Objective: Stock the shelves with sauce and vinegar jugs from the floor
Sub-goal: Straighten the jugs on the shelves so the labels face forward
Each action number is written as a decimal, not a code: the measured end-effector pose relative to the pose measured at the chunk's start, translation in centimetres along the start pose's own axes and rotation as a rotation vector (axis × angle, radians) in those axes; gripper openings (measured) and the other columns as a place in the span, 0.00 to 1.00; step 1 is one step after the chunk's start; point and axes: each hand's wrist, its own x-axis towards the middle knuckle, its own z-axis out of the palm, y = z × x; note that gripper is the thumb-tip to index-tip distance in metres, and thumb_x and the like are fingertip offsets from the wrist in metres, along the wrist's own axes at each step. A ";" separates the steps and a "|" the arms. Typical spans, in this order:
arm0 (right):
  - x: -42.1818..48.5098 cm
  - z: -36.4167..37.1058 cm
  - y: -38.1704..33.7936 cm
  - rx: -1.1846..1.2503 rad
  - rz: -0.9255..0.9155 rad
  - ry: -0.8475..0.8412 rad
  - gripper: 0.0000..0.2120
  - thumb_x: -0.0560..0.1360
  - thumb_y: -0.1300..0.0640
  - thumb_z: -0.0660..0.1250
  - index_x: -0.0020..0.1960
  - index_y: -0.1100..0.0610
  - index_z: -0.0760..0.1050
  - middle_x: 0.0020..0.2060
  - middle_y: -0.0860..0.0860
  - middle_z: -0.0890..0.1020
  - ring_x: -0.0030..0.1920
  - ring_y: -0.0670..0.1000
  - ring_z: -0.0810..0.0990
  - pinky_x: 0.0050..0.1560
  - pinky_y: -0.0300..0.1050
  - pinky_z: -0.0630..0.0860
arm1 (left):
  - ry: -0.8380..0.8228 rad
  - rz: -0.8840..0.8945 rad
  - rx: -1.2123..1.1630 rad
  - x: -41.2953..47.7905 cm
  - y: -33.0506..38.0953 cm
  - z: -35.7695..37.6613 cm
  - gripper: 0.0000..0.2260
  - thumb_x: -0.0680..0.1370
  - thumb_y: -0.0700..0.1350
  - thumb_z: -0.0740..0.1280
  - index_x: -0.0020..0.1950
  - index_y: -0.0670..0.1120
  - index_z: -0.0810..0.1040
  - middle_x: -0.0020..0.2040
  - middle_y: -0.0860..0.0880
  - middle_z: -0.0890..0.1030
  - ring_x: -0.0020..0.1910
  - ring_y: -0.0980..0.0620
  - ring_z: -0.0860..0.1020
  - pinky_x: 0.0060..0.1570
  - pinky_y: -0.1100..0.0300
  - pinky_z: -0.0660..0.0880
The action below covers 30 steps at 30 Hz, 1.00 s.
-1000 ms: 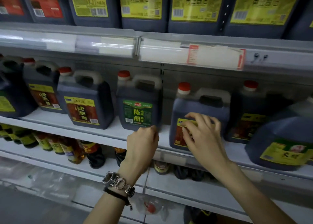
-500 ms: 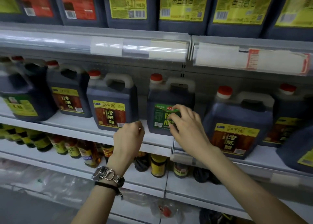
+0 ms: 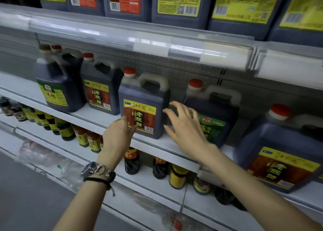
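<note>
**Both grips at the red-labelled jug (image 3: pixel 139 115)**

The red-labelled jug stands upright on the middle shelf (image 3: pixel 153 144), between other dark jugs. My left grip (image 3: pixel 117 138) lies with loosely straight fingers against the lower left of its front label. My right grip (image 3: pixel 187 127) is spread wide beside its right flank, in front of the green-labelled jug (image 3: pixel 215 125). I cannot tell whether it touches.

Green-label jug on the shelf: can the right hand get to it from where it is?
Probably yes. The right hand is spread open just in front of the green-label jug, which stands near the front of the shelf. Nothing sits between them.
</note>
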 end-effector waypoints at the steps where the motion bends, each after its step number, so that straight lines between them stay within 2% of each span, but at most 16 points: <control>1: 0.9 0.0 -0.4 -0.001 0.005 -0.016 0.25 0.74 0.52 0.68 0.69 0.56 0.68 0.68 0.57 0.68 0.68 0.58 0.67 0.64 0.56 0.65 | -0.013 -0.001 -0.013 0.8 -0.6 0.0 0.17 0.79 0.53 0.63 0.58 0.40 0.71 0.52 0.40 0.79 0.52 0.39 0.77 0.38 0.53 0.68; 3: 3.1 -0.3 -1.3 -0.016 0.035 -0.052 0.31 0.76 0.48 0.64 0.75 0.55 0.57 0.70 0.58 0.63 0.69 0.58 0.64 0.65 0.54 0.63 | -0.056 -0.012 -0.032 2.4 -1.8 0.1 0.19 0.78 0.53 0.65 0.58 0.38 0.69 0.53 0.37 0.78 0.53 0.37 0.76 0.39 0.52 0.67; 6: 6.5 -0.6 -2.8 -0.039 0.111 -0.141 0.39 0.75 0.44 0.64 0.77 0.54 0.46 0.70 0.61 0.63 0.65 0.60 0.69 0.61 0.54 0.69 | -0.172 -0.005 -0.073 4.5 -3.6 0.4 0.23 0.77 0.53 0.66 0.62 0.38 0.66 0.55 0.36 0.77 0.54 0.36 0.76 0.41 0.53 0.66; 8: 8.5 -0.4 -3.4 -0.024 0.151 -0.207 0.46 0.73 0.44 0.68 0.77 0.52 0.40 0.75 0.61 0.51 0.68 0.62 0.67 0.61 0.56 0.71 | -0.251 0.027 -0.126 5.6 -4.9 1.0 0.23 0.77 0.53 0.66 0.63 0.40 0.65 0.57 0.38 0.77 0.55 0.37 0.76 0.42 0.55 0.65; 10: 10.0 -0.2 -3.5 0.036 0.206 -0.282 0.52 0.71 0.47 0.72 0.76 0.47 0.34 0.76 0.56 0.38 0.73 0.61 0.58 0.64 0.57 0.69 | -0.302 0.055 -0.190 6.4 -6.0 1.7 0.23 0.76 0.54 0.67 0.63 0.42 0.65 0.57 0.40 0.78 0.55 0.39 0.76 0.44 0.55 0.67; 13: 11.0 -0.1 -3.5 0.104 0.304 -0.388 0.57 0.69 0.52 0.74 0.73 0.43 0.28 0.74 0.55 0.32 0.75 0.61 0.53 0.65 0.56 0.68 | -0.363 0.067 -0.286 7.1 -7.0 2.7 0.25 0.74 0.56 0.69 0.62 0.43 0.65 0.57 0.42 0.79 0.55 0.41 0.77 0.47 0.54 0.71; 16: 11.3 0.1 -3.7 0.147 0.346 -0.395 0.57 0.69 0.55 0.75 0.73 0.43 0.28 0.73 0.56 0.30 0.74 0.63 0.53 0.66 0.54 0.67 | -0.374 0.070 -0.431 7.6 -7.5 3.4 0.24 0.72 0.53 0.72 0.60 0.42 0.67 0.57 0.42 0.79 0.55 0.42 0.77 0.53 0.49 0.75; 18: 11.4 0.4 -3.9 0.195 0.369 -0.384 0.57 0.69 0.57 0.75 0.74 0.43 0.29 0.73 0.57 0.29 0.74 0.62 0.52 0.67 0.53 0.65 | -0.383 0.060 -0.504 8.3 -7.8 3.6 0.24 0.70 0.50 0.75 0.58 0.42 0.68 0.57 0.43 0.79 0.55 0.43 0.78 0.55 0.50 0.75; 24: 11.8 1.0 -2.9 0.269 0.352 -0.346 0.57 0.68 0.58 0.76 0.74 0.42 0.32 0.73 0.54 0.31 0.74 0.62 0.53 0.68 0.53 0.67 | -0.387 0.097 -0.517 9.6 -8.2 4.2 0.23 0.67 0.49 0.77 0.52 0.43 0.68 0.56 0.41 0.79 0.55 0.43 0.78 0.53 0.52 0.75; 27: 12.1 1.2 -3.0 0.273 0.339 -0.314 0.56 0.68 0.58 0.76 0.75 0.44 0.36 0.74 0.53 0.35 0.74 0.62 0.54 0.68 0.49 0.66 | -0.376 0.071 -0.530 10.1 -8.3 4.3 0.24 0.65 0.49 0.78 0.51 0.41 0.69 0.54 0.41 0.79 0.54 0.41 0.78 0.52 0.49 0.75; 30: 12.7 1.7 -3.2 0.280 0.340 -0.292 0.55 0.67 0.59 0.76 0.75 0.45 0.38 0.74 0.53 0.37 0.74 0.62 0.54 0.68 0.50 0.65 | -0.376 0.056 -0.515 10.8 -8.6 4.3 0.24 0.65 0.49 0.78 0.49 0.41 0.68 0.53 0.40 0.80 0.53 0.41 0.78 0.51 0.48 0.76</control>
